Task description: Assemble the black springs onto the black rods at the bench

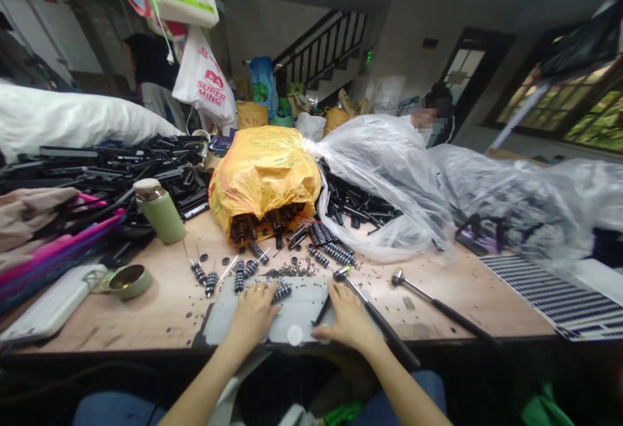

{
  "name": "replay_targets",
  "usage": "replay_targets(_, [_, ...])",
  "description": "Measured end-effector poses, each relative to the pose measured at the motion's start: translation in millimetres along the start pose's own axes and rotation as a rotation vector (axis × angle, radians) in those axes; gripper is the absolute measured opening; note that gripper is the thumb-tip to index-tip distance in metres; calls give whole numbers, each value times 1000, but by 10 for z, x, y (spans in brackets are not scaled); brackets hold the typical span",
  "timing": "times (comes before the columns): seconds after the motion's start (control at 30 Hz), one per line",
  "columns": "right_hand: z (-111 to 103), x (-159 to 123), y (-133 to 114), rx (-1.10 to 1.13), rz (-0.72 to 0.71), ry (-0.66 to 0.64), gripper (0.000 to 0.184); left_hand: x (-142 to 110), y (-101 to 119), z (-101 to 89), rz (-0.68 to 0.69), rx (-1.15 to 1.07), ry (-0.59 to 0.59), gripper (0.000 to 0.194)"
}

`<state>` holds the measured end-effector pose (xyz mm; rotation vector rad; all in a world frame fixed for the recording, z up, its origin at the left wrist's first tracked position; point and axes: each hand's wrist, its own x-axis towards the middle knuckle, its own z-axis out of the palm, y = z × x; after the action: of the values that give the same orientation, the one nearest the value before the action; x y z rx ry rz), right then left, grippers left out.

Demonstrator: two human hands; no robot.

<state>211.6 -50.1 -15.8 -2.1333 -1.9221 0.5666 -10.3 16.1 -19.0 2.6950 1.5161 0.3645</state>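
Observation:
My left hand (253,314) rests on a light grey plate (296,306) at the table's front edge, thumb apart from the fingers. Beside its fingertips lies a ribbed black-and-white roll (282,292), partly hidden by the hand. On the plate's right side my right hand (349,315) lies with thumb and fingers spread. A thin black strip (321,309) lies in the gap between that thumb and the fingers; whether they touch it I cannot tell. Just beyond the right fingertips is the head of a hammer (384,322), its dark handle running past the hand.
A second hammer (438,306) lies to the right. Ribbed rolls spill from a yellow bag (265,176), with small black bits scattered before it. A clear plastic bag (384,179) holds black parts. At left stand a green bottle (160,212) and a cup (129,281).

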Motion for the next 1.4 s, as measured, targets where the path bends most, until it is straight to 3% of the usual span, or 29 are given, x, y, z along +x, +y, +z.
replay_targets(0.1, [11,9,-75,37,-6,79,106,162,101,141,165,-15,30,41])
replay_targets(0.17, [3,2,-109,105,-28,154,108,225,107,216,187,-111,78,40])
replay_targets(0.27, [14,-12,-135,252,-84,234,112,209,58,295,135,-315,220,38])
replay_targets(0.37, [81,-10,-168,353,-158,223,111,142,39,308,76,-477,297,36])
replay_targets(0.57, [142,23,-359,466,-340,221,111,162,103,177,-191,-803,239,41])
replay_targets(0.67, [110,36,-422,405,-335,213,110,138,93,145,-146,-651,235,40])
replay_targets(0.77, [114,32,-362,321,-190,204,109,-27,20,158,-54,-297,242,41])
replay_targets(0.83, [138,13,-271,284,-101,191,109,-193,-70,179,-50,-174,250,40])
replay_targets(0.9, [165,-16,-183,267,-67,182,108,-342,-172,188,-39,-205,276,36])
replay_targets(1.0, [196,-55,-127,273,-74,186,107,-423,-257,134,-30,-421,363,29])
replay_targets(1.07, [201,-70,-149,290,-90,183,108,-359,-224,58,-40,-556,377,24])
replay_targets(1.23, [183,-101,-252,342,-141,118,111,-1,75,9,62,-682,214,14])
replay_targets(1.33, [197,-127,-222,355,-123,108,113,163,240,129,33,-860,180,24])
replay_targets(1.4, [214,-148,-165,378,-130,129,114,221,315,187,-75,-1046,160,34])
